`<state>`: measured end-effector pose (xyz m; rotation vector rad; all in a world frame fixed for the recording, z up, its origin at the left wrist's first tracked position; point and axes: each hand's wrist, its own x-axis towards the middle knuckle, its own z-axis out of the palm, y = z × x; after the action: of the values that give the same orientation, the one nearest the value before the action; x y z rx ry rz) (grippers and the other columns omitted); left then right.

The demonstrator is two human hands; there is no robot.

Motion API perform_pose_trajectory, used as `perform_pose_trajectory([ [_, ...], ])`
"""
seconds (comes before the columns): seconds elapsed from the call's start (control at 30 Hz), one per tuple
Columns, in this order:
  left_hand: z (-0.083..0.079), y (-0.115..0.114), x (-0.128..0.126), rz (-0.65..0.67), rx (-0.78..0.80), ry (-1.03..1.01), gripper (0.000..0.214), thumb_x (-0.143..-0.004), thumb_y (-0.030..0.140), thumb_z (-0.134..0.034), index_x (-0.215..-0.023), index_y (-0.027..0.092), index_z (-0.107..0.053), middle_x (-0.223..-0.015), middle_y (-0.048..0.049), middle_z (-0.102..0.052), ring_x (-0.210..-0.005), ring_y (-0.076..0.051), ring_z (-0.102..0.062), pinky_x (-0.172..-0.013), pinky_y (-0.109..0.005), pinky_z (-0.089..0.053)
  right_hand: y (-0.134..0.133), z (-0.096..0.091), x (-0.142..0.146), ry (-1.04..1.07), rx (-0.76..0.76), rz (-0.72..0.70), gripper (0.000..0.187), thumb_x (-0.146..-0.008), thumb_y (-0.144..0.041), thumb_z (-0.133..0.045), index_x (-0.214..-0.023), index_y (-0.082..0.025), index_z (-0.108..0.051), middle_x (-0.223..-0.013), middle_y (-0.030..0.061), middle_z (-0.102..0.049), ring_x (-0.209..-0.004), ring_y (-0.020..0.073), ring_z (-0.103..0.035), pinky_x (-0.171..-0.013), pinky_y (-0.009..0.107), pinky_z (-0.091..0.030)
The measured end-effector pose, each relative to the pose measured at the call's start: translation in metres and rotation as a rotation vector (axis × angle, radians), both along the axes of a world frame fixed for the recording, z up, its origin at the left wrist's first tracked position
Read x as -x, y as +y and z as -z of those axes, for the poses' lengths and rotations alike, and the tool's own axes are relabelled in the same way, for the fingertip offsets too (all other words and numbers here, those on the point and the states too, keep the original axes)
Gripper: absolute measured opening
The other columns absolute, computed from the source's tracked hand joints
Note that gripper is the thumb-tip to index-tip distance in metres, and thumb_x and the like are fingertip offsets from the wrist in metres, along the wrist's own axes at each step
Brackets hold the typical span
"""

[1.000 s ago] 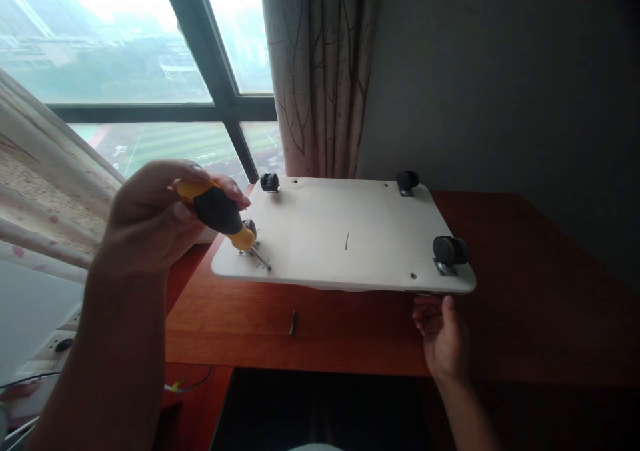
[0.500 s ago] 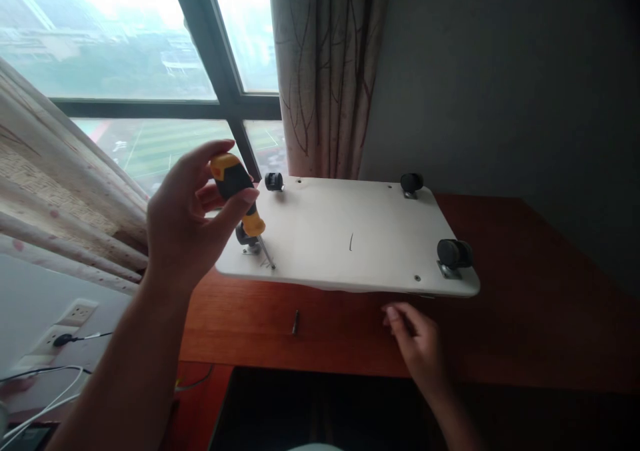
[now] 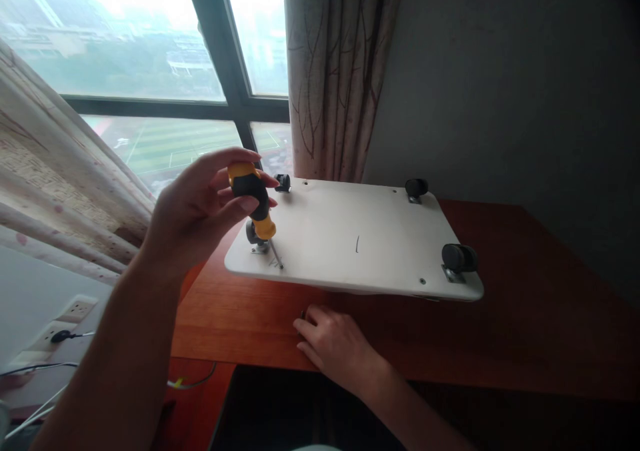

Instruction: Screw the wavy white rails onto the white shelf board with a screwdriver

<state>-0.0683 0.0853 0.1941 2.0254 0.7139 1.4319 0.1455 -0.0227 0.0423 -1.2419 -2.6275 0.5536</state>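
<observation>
My left hand (image 3: 193, 207) is closed round a yellow and black screwdriver (image 3: 253, 194). The screwdriver leans, its shaft tip at a hole near the front left corner of a white board (image 3: 320, 231). Black casters (image 3: 460, 259) on metal plates stand up at the board's corners. Below the board's front edge, my right hand (image 3: 337, 344) rests on the table with its fingers bent over a small dark metal screw (image 3: 303, 315). Only the screw's upper end shows; the fingers cover the rest.
The board lies on a reddish-brown wooden table (image 3: 530, 291). Behind it are a window (image 3: 150, 37) and a patterned curtain (image 3: 335, 71). Wall sockets (image 3: 77, 309) with a plug and cables are at the lower left. A dark recess (image 3: 300, 411) lies below the table edge.
My right hand has moved left along the table to the screw, and its fingers now cover most of it. My left hand keeps the screwdriver at the same hole. The view has shifted slightly.
</observation>
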Motion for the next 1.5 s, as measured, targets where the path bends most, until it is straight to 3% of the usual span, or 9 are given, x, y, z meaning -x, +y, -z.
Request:
perform_pose_trajectory([
  [0.17,0.002,0.011,0.010,0.228,0.036,-0.001,0.048,-0.084,0.010,-0.073,-0.129,0.024,-0.063,-0.109,-0.0107,-0.074,-0.086,-0.025,-0.077,-0.074,-0.037,-0.067,0.004,-0.003,0.003,-0.070,-0.032,-0.040,0.010,-0.098,-0.022,-0.058,-0.104,-0.021,-0.066,-0.108,0.0048,-0.066,-0.095,0.0194,-0.065,-0.072,0.028,-0.052],
  [0.47,0.000,0.011,0.012,0.265,0.024,0.023,0.049,-0.085,0.007,-0.070,-0.130,0.025,-0.063,-0.111,-0.0108,-0.073,-0.090,-0.027,-0.077,-0.077,-0.041,-0.067,0.009,0.009,0.003,-0.104,-0.130,-0.073,0.015,-0.101,-0.019,-0.051,-0.093,-0.020,-0.064,-0.098,0.0026,-0.065,-0.086,0.0179,-0.063,-0.063,0.027,-0.047],
  [0.77,-0.008,0.017,0.014,0.322,0.015,0.074,0.049,-0.085,0.008,-0.071,-0.130,0.027,-0.064,-0.110,-0.0091,-0.073,-0.092,-0.029,-0.077,-0.078,-0.047,-0.067,0.005,0.003,0.001,-0.029,-0.106,-0.050,0.021,-0.103,-0.017,-0.045,-0.095,-0.021,-0.065,-0.095,0.0024,-0.066,-0.084,0.0159,-0.061,-0.063,0.026,-0.043],
  [0.97,-0.010,0.017,0.011,0.334,0.113,0.031,0.048,-0.081,0.009,-0.077,-0.125,0.021,-0.066,-0.107,-0.0127,-0.074,-0.092,-0.031,-0.077,-0.079,-0.048,-0.067,-0.001,-0.006,-0.002,0.158,0.001,0.006,0.019,-0.099,-0.018,-0.049,-0.095,-0.021,-0.068,-0.095,0.0029,-0.068,-0.086,0.0149,-0.062,-0.073,0.025,-0.046],
  [1.1,-0.011,0.021,0.008,0.233,0.017,-0.038,0.048,-0.080,0.013,-0.080,-0.125,0.020,-0.067,-0.102,-0.0100,-0.075,-0.084,-0.028,-0.077,-0.071,-0.042,-0.069,0.000,-0.021,-0.009,0.469,0.227,0.053,0.016,-0.092,-0.014,-0.057,-0.098,-0.019,-0.070,-0.095,0.0021,-0.069,-0.081,0.0125,-0.062,-0.074,0.023,-0.048],
  [1.23,-0.019,0.032,0.004,0.069,-0.178,-0.239,0.046,-0.078,0.027,-0.084,-0.121,0.019,-0.069,-0.091,-0.0053,-0.073,-0.088,-0.027,-0.076,-0.064,-0.038,-0.069,0.005,-0.053,-0.024,0.707,0.482,0.098,0.013,-0.091,-0.021,-0.060,-0.096,-0.019,-0.072,-0.093,0.0011,-0.069,-0.077,0.0113,-0.060,-0.067,0.021,-0.048],
  [1.3,-0.021,0.040,0.002,-0.007,-0.219,-0.276,0.044,-0.077,0.023,-0.085,-0.118,0.018,-0.069,-0.088,-0.0039,-0.071,-0.090,-0.026,-0.075,-0.065,-0.039,-0.070,0.014,-0.072,-0.033,0.777,0.567,0.150,0.016,-0.093,-0.028,-0.060,-0.098,-0.019,-0.072,-0.092,0.0013,-0.069,-0.077,0.0115,-0.059,-0.066,0.021,-0.048],
  [1.4,-0.019,0.056,0.002,-0.069,-0.238,-0.236,0.045,-0.077,0.013,-0.084,-0.119,0.018,-0.068,-0.092,-0.0041,-0.072,-0.092,-0.025,-0.075,-0.070,-0.038,-0.070,0.043,-0.093,-0.043,0.826,0.548,0.230,0.020,-0.092,-0.033,-0.062,-0.099,-0.018,-0.072,-0.088,0.0012,-0.069,-0.072,0.0111,-0.058,-0.062,0.022,-0.048],
  [1.5,-0.013,0.079,0.001,-0.091,-0.246,-0.218,0.043,-0.080,0.012,-0.081,-0.119,0.019,-0.067,-0.094,-0.0030,-0.073,-0.091,-0.021,-0.074,-0.072,-0.034,-0.069,0.094,-0.100,-0.043,0.901,0.426,0.309,0.017,-0.087,-0.029,-0.065,-0.093,-0.015,-0.072,-0.079,0.0007,-0.068,-0.063,0.0091,-0.055,-0.056,0.020,-0.043],
])
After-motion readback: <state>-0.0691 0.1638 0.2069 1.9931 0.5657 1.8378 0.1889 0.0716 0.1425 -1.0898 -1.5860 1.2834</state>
